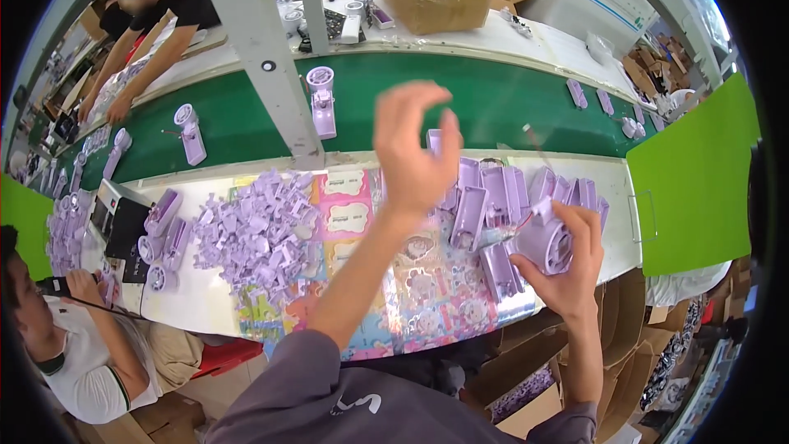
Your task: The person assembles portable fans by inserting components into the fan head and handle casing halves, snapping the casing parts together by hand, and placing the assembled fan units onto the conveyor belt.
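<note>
My right hand (575,267) grips a light purple round fan head (546,245) with a ringed grille, over the right part of the bench. My left hand (415,148) is raised over the bench's far edge, fingers curved and thumb apart, with nothing visible between them. It is slightly blurred. Purple open trough-shaped housings (470,212) stand beyond and left of the fan head. Another open housing (500,271) lies just below it, near my right hand. To the left, a heap of small purple plastic parts (259,234) covers the bench.
Beyond the bench runs a green conveyor belt (246,107), carrying a purple fan unit (322,103) and more housings (577,94). A grey post (267,66) rises at the bench's far edge. A green panel (694,181) stands right. Two people work at the left.
</note>
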Demonstrator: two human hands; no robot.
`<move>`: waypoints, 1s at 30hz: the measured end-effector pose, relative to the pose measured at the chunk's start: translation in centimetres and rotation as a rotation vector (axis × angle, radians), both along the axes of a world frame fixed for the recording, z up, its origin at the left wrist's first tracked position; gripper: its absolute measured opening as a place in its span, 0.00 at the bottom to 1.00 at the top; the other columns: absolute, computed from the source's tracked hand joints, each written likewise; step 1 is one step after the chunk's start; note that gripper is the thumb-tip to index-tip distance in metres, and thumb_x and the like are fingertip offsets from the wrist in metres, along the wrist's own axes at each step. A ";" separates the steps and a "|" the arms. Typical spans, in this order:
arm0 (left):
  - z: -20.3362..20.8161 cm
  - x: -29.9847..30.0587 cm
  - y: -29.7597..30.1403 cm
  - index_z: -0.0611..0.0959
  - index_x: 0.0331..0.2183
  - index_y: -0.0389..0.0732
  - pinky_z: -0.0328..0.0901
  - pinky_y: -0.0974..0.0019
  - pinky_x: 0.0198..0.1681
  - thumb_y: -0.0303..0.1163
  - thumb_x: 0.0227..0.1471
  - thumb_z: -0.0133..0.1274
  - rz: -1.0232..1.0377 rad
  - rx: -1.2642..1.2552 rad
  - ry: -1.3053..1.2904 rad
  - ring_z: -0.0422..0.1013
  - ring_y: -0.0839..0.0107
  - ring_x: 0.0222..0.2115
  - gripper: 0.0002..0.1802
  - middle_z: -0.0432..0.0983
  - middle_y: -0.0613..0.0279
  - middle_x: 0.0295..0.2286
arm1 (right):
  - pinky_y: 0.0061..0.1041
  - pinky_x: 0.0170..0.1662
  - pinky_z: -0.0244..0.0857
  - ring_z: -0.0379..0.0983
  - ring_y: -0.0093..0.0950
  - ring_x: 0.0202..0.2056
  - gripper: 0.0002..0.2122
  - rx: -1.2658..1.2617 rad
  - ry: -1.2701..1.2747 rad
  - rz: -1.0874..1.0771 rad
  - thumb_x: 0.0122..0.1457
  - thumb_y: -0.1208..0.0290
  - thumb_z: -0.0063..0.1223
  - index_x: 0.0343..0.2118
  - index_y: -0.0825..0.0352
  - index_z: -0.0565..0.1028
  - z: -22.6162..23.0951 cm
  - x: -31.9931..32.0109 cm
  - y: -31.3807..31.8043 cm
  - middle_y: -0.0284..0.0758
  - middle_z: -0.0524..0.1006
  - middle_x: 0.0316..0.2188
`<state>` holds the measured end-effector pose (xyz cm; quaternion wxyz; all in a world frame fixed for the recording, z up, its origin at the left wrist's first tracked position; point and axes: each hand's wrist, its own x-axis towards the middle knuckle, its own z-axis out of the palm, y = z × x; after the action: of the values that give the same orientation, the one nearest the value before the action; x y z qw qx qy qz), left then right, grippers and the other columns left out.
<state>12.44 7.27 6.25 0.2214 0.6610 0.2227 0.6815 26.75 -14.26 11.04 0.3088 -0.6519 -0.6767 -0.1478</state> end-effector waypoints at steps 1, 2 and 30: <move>-0.4 -1.0 -3.3 0.80 0.43 0.37 0.66 0.60 0.52 0.24 0.51 0.60 -0.183 -0.172 -0.023 0.72 0.60 0.48 0.15 0.76 0.54 0.42 | 0.35 0.38 0.71 0.75 0.40 0.38 0.37 0.034 0.028 0.009 0.37 0.65 0.79 0.52 0.68 0.72 0.3 -0.8 0.1 0.43 0.73 0.41; -0.9 -1.7 -6.4 0.78 0.46 0.37 0.67 0.61 0.50 0.26 0.52 0.61 -0.375 -0.347 -0.054 0.73 0.62 0.46 0.18 0.75 0.55 0.43 | 0.35 0.38 0.71 0.75 0.40 0.38 0.38 0.066 0.050 0.008 0.37 0.65 0.79 0.53 0.68 0.71 0.7 -1.8 0.2 0.43 0.72 0.42; -15.2 -21.4 -17.1 0.76 0.50 0.31 0.72 0.65 0.45 0.28 0.53 0.60 -0.699 -1.133 -0.291 0.77 0.65 0.41 0.23 0.80 0.53 0.41 | 0.26 0.40 0.72 0.76 0.24 0.36 0.16 -0.337 0.955 0.370 0.55 0.72 0.62 0.46 0.69 0.75 -10.8 -15.1 13.6 0.37 0.76 0.42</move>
<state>-8.92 -9.86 -9.00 0.7682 0.3778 0.2865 0.4302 11.62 -0.63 0.19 0.4943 -0.5568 -0.5788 0.3326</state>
